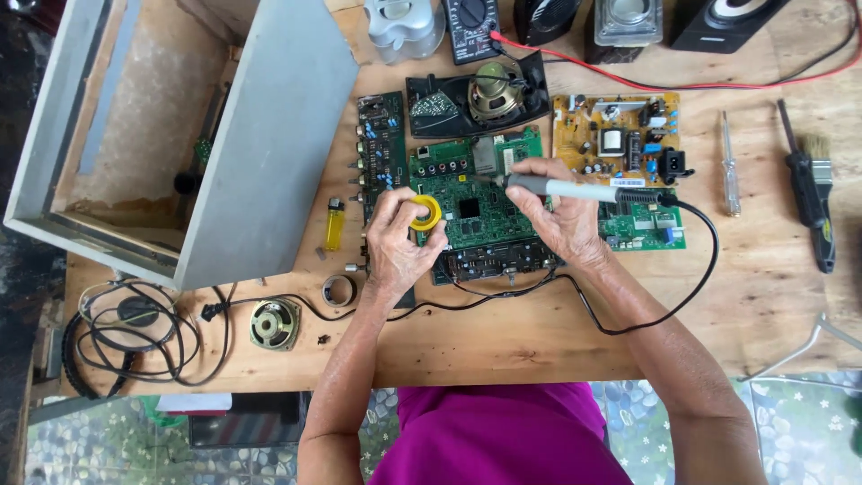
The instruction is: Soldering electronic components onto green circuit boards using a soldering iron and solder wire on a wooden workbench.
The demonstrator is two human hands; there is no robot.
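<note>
arms: bare from the shoulders down, no sleeves in view
left hand (pixel 400 242): bare, no glove, ring or watch
right hand (pixel 557 211): bare, no glove, ring or watch
clothing: plain magenta garment, smooth fabric, covering the torso at the lower edge

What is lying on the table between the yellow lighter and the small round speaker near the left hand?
In the head view, a small metal ring lies between the yellow lighter and the round speaker, just beside the left hand.

A small round yellow tin (pixel 425 213) sits upright over the green circuit board (pixel 476 216) mid-worktop; a grey-handled soldering iron (pixel 575 189) lies level, tip pointing left over the board.
</note>
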